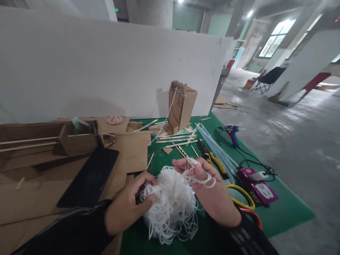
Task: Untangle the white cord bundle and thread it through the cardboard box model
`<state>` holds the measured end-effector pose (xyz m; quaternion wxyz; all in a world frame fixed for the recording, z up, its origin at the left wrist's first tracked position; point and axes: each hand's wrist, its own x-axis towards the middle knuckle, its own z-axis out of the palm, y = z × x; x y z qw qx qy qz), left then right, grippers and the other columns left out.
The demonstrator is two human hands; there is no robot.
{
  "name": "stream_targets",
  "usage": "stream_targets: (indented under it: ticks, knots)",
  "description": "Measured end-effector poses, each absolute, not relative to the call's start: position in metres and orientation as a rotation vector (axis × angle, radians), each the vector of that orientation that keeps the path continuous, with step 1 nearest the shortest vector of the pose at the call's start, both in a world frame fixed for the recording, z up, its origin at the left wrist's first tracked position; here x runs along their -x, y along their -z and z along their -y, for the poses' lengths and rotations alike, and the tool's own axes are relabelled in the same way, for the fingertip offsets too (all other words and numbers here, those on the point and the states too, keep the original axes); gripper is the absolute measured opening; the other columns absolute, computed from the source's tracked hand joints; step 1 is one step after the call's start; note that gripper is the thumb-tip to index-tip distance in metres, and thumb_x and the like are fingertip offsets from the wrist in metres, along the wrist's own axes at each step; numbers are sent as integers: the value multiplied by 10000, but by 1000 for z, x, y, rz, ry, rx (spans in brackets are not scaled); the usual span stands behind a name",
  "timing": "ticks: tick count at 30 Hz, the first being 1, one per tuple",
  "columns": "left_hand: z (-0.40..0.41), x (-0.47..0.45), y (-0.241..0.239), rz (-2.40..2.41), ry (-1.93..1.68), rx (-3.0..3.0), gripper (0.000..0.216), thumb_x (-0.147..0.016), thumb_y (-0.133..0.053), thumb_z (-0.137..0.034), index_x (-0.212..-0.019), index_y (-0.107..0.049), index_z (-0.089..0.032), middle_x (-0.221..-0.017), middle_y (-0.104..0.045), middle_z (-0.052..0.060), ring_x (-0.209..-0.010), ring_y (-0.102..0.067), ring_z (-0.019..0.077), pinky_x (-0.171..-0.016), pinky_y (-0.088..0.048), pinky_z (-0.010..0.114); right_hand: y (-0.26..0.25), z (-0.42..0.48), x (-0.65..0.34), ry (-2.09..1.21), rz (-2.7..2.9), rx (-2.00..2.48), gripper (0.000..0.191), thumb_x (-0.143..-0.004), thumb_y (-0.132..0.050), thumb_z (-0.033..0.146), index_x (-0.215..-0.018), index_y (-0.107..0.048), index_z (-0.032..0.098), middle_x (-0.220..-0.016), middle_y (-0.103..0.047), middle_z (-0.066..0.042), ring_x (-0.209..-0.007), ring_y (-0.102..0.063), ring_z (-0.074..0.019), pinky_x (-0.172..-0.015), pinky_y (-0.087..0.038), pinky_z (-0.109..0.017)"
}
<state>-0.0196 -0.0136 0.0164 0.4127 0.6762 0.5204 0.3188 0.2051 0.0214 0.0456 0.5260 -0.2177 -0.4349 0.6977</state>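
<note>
A big tangled heap of white string (172,209) lies on the green tabletop in front of me. My left hand (132,202) grips the left side of the heap, thumb and fingers closed on some strands. Above its right side, my right hand (212,187) is closed round several loose loops of the same string, pinched between thumb and fingers. Behind the heap stands an upright cardboard box (187,109), with a length of white string running down from its top towards the table.
Pliers (219,164), clear glue sticks (216,147), a blue glue gun (232,134) and a purple power strip (261,191) lie to the right. Thin wooden sticks (177,141) are scattered mid-table. Cardboard pieces (135,152) and a black panel (89,177) cover the left. A white partition (119,71) rises behind.
</note>
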Motion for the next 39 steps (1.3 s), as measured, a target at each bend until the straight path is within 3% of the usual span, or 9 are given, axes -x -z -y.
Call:
stream_targets:
  ticks: [3, 5, 8, 10, 14, 19, 29, 34, 39]
  knots:
    - [15, 19, -14, -1245, -836, -1659, 213, -859, -568, -355, -1013, -529, -213, -853, -559, -2, -730, -531, 157, -660, -434, 234, -49, -18, -202, -1910, 927, 316, 196, -964, -532, 320, -814, -575, 202, -834, -686, -27, -793, -666, -191, -833, -480, -394]
    - [16, 19, -12, -1195, -845, -1616, 200, -868, -559, -349, -1010, -521, -214, -837, -536, -10, -717, -510, 150, -648, -423, 229, -49, -14, -202, -1946, 916, 283, 217, -962, -538, 335, -796, -560, 196, -692, -629, 7, -584, -597, -136, -717, -492, -355]
    - [16, 19, -9, -1124, -846, -1508, 156, -886, -543, -320, -997, -510, -216, -816, -502, -21, -702, -478, 136, -640, -411, 222, -46, -9, -205, -1845, 1087, 411, 264, -953, -547, 385, -778, -549, 188, -660, -584, 14, -485, -460, -87, -533, -407, -246]
    - [15, 19, -7, -1088, -857, -1427, 150, -891, -553, -321, -987, -507, -216, -803, -479, -29, -688, -456, 126, -629, -402, 215, -46, -4, -208, -1606, 1403, 609, 270, -970, -516, 368, -781, -564, 182, -674, -554, 7, -521, -438, -91, -508, -347, -228]
    - [15, 18, -7, -1041, -916, -1321, 176, -884, -587, -336, -984, -504, -217, -791, -457, -37, -679, -431, 115, -613, -389, 203, -47, 3, -203, -952, 2050, 851, 134, -938, -502, 158, -815, -551, 176, -795, -546, -24, -713, -500, -142, -643, -382, -268]
    - [16, 17, -9, -1029, -964, -1322, 172, -887, -592, -335, -979, -511, -214, -830, -468, -23, -722, -443, 125, -642, -395, 210, -36, 2, -192, -584, 2307, 988, 187, -883, -467, 11, -890, -561, 172, -923, -604, -68, -873, -534, -215, -768, -430, -341]
    - [20, 13, -7, -990, -993, -1343, 206, -906, -596, -372, -1005, -487, -228, -864, -438, -10, -761, -439, 132, -665, -405, 218, -38, -3, -199, -320, 2577, 981, 140, -867, -579, 51, -833, -542, 182, -869, -584, -36, -859, -506, -227, -766, -412, -367]
    - [22, 15, -5, -1058, -1080, -1408, 380, -911, -556, -434, -1205, -392, -258, -1099, -485, 53, -1005, -488, 207, -852, -419, 304, -39, -7, -207, -394, 2410, 1032, 136, -900, -547, 72, -844, -514, 192, -865, -592, -36, -858, -509, -218, -772, -402, -344]
    - [21, 12, -7, -1240, -1059, -1634, 141, -933, -515, -337, -892, -457, -216, -898, -492, 16, -832, -486, 171, -772, -417, 278, -30, -5, -214, -468, 2290, 1115, 134, -875, -552, 87, -879, -478, 200, -879, -577, -42, -857, -508, -221, -746, -397, -334]
